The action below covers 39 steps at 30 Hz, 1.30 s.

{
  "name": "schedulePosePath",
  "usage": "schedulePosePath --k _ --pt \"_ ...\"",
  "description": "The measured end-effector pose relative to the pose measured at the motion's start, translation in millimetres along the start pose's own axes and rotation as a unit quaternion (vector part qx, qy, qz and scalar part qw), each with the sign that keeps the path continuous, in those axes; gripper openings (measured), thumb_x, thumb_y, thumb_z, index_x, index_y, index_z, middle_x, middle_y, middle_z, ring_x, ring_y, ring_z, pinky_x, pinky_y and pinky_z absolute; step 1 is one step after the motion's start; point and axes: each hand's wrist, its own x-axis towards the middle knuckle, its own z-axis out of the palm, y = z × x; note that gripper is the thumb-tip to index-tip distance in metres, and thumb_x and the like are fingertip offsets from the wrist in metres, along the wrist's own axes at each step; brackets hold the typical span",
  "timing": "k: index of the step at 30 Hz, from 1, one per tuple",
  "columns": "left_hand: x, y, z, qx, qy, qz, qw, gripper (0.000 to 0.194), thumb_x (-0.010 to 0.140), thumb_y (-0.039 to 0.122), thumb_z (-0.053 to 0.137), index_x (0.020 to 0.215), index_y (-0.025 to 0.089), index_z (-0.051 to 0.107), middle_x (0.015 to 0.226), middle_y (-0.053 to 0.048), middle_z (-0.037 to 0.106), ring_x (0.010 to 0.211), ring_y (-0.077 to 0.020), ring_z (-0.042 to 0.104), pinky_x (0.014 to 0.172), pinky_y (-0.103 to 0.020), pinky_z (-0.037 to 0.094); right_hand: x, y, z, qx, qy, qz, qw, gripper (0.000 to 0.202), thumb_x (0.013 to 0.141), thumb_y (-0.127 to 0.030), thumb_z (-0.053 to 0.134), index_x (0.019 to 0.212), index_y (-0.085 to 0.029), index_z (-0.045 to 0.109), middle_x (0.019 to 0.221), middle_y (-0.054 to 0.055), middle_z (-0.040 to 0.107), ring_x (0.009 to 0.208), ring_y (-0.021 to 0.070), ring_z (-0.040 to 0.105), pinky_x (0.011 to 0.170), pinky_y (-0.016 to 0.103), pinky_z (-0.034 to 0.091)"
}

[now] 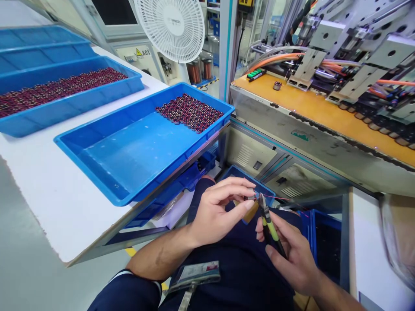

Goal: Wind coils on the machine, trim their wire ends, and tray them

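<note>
Between the thumb and fingers of my left hand (220,209) is a small round wound coil (249,198), mostly covered by the fingers. A thin reddish wire (275,198) sticks out from it to the right. My right hand (292,250) is closed round the green-and-black handles of a pair of cutting pliers (270,226). Their jaws point up and touch or nearly touch the coil's right side, close to the wire. Both hands are above my lap.
A blue tray (129,142) on the white table (81,224) has many similar coils (191,113) at its far end. Another blue tray (106,97) full of coils lies behind it. A white fan (173,26) stands ahead. At the right is a machine with an orange-topped ledge (304,101).
</note>
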Motion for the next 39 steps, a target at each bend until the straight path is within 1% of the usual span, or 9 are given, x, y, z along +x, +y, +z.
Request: schedulePosePath --k 8,12,16,19,22,25,28,33,39 --pt "-1 -1 -1.0 0.011 -0.003 0.004 1.0 0.015 0.079 0.01 0.07 0.092 0.016 0.073 0.102 -0.011 0.072 0.089 -0.0177 0.069 0.073 -0.027 0.058 3 -6 3 -0.017 0.028 -0.028 0.999 0.064 0.085 -0.005 0.053 0.141 -0.035 0.045 0.09 0.001 0.062 0.069 0.0121 0.061 0.067 0.024 0.055" --pt "-2 -2 0.3 0.009 -0.006 0.0 1.0 0.014 0.079 0.011 0.07 0.092 0.016 0.073 0.101 -0.011 0.072 0.09 -0.0181 0.069 0.076 -0.028 0.058 6 -10 4 0.01 0.039 0.015 0.999 0.059 0.087 -0.006 0.054 0.138 -0.037 0.049 0.086 0.0 0.061 0.068 0.01 0.06 0.064 0.019 0.053" --pt "-1 -8 -1.7 0.007 -0.025 0.015 1.0 0.013 0.082 0.013 0.069 0.094 0.016 0.071 0.104 -0.012 0.069 0.091 -0.0188 0.068 0.072 -0.029 0.058 4 -7 3 0.075 0.036 0.079 0.993 0.055 0.088 -0.009 0.056 0.135 -0.037 0.049 0.091 -0.001 0.061 0.074 0.0078 0.061 0.07 0.014 0.053" --pt "-1 -13 -6.1 0.036 -0.044 0.08 0.995 0.014 0.081 0.01 0.068 0.093 0.017 0.068 0.104 -0.011 0.065 0.101 -0.021 0.065 0.079 -0.032 0.058 -4 -3 0 0.094 0.042 0.1 0.99 0.056 0.087 -0.009 0.055 0.136 -0.035 0.046 0.101 0.0 0.06 0.081 0.0073 0.062 0.079 0.014 0.053" --pt "-1 -17 -9.7 0.03 -0.048 0.123 0.991 0.032 0.075 0.002 0.071 0.099 0.019 0.059 0.112 -0.008 0.058 0.103 -0.0201 0.065 0.084 -0.035 0.058 -13 -3 -5 0.047 0.03 0.099 0.994 0.053 0.09 -0.01 0.054 0.136 -0.034 0.044 0.099 0.0 0.06 0.086 0.0081 0.063 0.082 0.014 0.052" --pt "-1 -20 -10.3 -0.011 -0.062 0.122 0.991 0.049 0.074 -0.004 0.07 0.108 0.022 0.048 0.113 -0.007 0.057 0.1 -0.0183 0.066 0.084 -0.037 0.059 -18 -10 -11 0.002 0.005 0.092 0.996 0.052 0.091 -0.011 0.053 0.137 -0.034 0.044 0.094 0.0 0.061 0.084 0.0091 0.062 0.079 0.015 0.053" --pt "-2 -23 -8.9 -0.021 -0.07 0.13 0.989 0.052 0.074 -0.007 0.068 0.111 0.022 0.044 0.107 -0.006 0.061 0.1 -0.0192 0.066 0.085 -0.039 0.059 -18 -18 -13 0.008 -0.008 0.07 0.998 0.062 0.088 -0.005 0.047 0.141 -0.036 0.04 0.097 0.001 0.061 0.077 0.0083 0.062 0.074 0.015 0.055" --pt "-4 -23 -7.1 0.004 -0.067 0.145 0.987 0.053 0.074 -0.007 0.068 0.112 0.021 0.045 0.108 -0.007 0.066 0.103 -0.019 0.067 0.091 -0.039 0.057 -18 -21 -12 0.006 -0.031 0.054 0.998 0.075 0.082 -0.001 0.044 0.147 -0.036 0.032 0.115 0.004 0.06 0.103 0.0128 0.064 0.099 0.027 0.049" --pt "-6 -22 -7.5 0.003 -0.06 0.14 0.988 0.055 0.072 -0.012 0.067 0.112 0.02 0.047 0.108 -0.007 0.068 0.103 -0.019 0.068 0.092 -0.038 0.059 -18 -21 -10 0.032 -0.046 0.066 0.996 0.075 0.082 0.0 0.043 0.147 -0.034 0.032 0.116 0.005 0.059 0.103 0.0127 0.063 0.1 0.028 0.049"
